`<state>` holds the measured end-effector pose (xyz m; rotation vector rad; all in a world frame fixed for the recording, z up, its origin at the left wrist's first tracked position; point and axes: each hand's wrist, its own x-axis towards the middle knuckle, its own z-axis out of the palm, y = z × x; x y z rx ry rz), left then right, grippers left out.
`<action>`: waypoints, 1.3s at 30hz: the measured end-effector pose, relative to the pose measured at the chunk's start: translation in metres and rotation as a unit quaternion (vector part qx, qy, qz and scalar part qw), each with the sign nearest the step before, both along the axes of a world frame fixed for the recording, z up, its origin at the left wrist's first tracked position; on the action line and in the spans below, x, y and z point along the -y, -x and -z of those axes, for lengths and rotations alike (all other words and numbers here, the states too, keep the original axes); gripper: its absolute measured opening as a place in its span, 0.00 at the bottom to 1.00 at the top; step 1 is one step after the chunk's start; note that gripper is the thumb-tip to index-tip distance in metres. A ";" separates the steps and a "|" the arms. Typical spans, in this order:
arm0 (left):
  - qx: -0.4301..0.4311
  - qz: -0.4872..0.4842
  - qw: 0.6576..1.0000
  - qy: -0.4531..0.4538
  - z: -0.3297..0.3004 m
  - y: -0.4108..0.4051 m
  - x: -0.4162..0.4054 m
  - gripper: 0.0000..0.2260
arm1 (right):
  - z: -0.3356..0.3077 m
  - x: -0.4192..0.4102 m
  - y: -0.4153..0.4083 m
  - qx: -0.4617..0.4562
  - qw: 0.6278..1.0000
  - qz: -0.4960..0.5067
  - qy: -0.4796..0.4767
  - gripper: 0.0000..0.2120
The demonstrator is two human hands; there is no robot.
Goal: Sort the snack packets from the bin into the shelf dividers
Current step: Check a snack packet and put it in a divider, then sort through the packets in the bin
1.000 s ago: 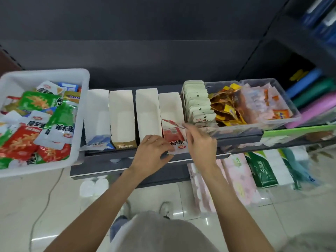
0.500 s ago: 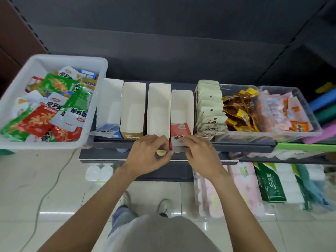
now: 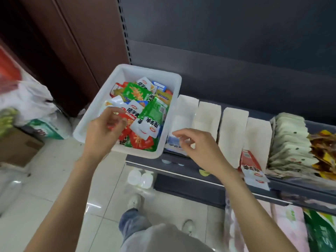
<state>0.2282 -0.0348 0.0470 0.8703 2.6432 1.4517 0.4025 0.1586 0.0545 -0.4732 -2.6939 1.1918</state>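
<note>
Left hand hovers loosely curled, empty, over the bin.
Red packet just right of its fingertips; right hand, also empty, farther right.

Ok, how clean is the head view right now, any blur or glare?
Head view: the left hand and right hand are smeared by motion; the right edge of the shelf is blurred; packets in the bin stay readable; ceiling light glares off the floor tiles; wide-angle bending at the edges.
</note>
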 end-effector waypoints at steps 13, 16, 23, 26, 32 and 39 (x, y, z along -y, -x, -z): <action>-0.001 0.164 0.978 0.129 0.044 0.193 -0.027 0.16 | 0.047 0.029 0.205 0.170 0.971 0.143 -0.087 0.25; -0.008 0.188 0.971 0.146 0.050 0.211 -0.057 0.19 | 0.060 0.027 0.215 0.238 0.956 0.154 -0.078 0.28; -0.207 0.344 0.854 0.330 0.061 0.228 -0.113 0.26 | 0.065 0.027 0.225 0.272 0.942 0.114 -0.162 0.29; -0.242 0.351 0.809 0.403 0.055 0.226 -0.128 0.31 | 0.070 0.025 0.225 0.272 0.937 0.114 -0.188 0.28; -0.102 0.299 0.904 0.288 0.026 0.240 -0.121 0.15 | 0.070 0.024 0.224 0.226 0.954 0.139 -0.142 0.30; 0.132 0.279 0.950 0.044 -0.002 0.230 -0.055 0.04 | 0.018 0.024 0.213 -0.108 0.942 0.279 0.152 0.36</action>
